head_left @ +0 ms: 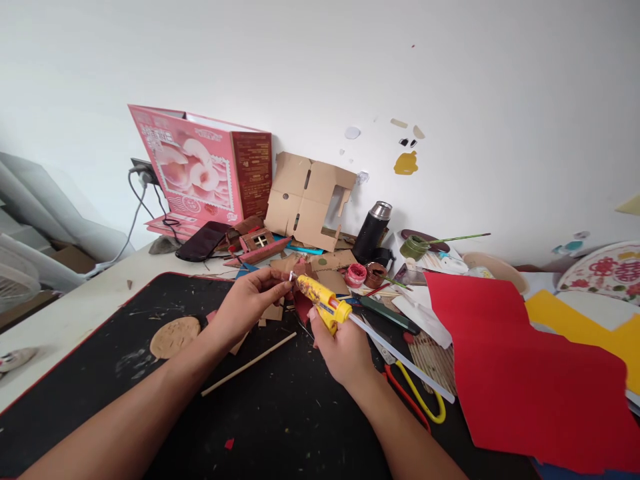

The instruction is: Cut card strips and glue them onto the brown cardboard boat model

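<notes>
My right hand (340, 350) grips a yellow glue gun (323, 301) with a clear glue stick (400, 360) sticking out of its back towards the right. Its nozzle points left at the fingertips of my left hand (250, 300), which pinches a small piece right at the tip; the piece is too small to make out. Both hands hover over a black mat (280, 420). A thin wooden stick (249, 364) lies on the mat just below my hands, and a round cardboard disc (175, 336) lies to the left.
Red paper (520, 373) and yellow paper (580, 327) cover the right side. Red-and-yellow scissors (417, 393) lie by my right wrist. At the back stand a pink box (200, 167), folded cardboard (307, 197), a black flask (373, 230), paint pots (356, 274) and a dark phone (203, 241).
</notes>
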A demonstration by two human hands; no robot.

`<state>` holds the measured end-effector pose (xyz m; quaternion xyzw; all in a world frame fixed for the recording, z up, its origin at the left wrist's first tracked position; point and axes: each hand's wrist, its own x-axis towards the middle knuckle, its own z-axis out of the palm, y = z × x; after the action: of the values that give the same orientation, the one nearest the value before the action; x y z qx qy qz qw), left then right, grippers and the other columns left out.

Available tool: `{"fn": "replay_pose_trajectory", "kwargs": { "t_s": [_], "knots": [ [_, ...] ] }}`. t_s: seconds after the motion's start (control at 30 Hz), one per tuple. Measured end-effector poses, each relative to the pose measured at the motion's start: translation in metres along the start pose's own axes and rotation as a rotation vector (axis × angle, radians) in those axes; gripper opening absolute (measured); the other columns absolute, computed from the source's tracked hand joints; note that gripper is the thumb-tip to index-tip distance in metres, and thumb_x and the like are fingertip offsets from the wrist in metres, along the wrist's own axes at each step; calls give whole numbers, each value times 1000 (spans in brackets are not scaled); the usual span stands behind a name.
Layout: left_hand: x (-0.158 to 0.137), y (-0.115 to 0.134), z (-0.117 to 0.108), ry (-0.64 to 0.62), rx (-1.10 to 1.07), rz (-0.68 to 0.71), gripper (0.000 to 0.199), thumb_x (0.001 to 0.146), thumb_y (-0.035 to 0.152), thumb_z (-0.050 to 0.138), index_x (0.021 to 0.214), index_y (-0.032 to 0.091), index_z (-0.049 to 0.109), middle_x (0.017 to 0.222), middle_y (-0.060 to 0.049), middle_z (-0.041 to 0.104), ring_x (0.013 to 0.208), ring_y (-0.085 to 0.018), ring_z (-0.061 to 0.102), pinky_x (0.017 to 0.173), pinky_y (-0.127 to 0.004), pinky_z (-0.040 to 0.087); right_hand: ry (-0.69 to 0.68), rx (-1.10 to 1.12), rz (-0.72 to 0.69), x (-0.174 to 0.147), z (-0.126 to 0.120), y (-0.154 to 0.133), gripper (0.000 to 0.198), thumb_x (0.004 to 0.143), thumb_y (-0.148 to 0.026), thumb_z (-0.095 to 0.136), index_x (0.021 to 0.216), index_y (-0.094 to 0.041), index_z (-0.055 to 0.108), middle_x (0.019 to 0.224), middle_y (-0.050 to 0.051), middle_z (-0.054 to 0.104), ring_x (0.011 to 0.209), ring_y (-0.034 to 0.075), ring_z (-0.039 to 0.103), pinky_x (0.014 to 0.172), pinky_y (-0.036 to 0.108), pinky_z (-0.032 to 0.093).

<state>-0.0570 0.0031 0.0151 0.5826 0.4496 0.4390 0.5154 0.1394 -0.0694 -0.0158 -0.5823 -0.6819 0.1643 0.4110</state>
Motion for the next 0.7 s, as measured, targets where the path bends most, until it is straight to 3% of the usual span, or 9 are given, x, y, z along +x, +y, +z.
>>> {"fn": "replay_pose_trajectory", "kwargs": {
  "t_s": [0.43,0.7],
  "knots": [
    [-3,7,2,10,10,-26,39,73,51,85,95,20,77,77,-3,78,67,-18,65,59,-27,50,-49,66,32,1,-1,-4,47,105,-51,50,71,-23,68,51,2,63,49,19,64,52,27,48],
    [-1,2,0,8,15,-5,41,74,53,85,97,20,78,79,-5,80,72,-20,69,64,-29,52,-30,81,35,1,-1,-3,44,104,-49,52,70,-23,64,51,1,63,48,19,65,52,26,48]
  ]
}}
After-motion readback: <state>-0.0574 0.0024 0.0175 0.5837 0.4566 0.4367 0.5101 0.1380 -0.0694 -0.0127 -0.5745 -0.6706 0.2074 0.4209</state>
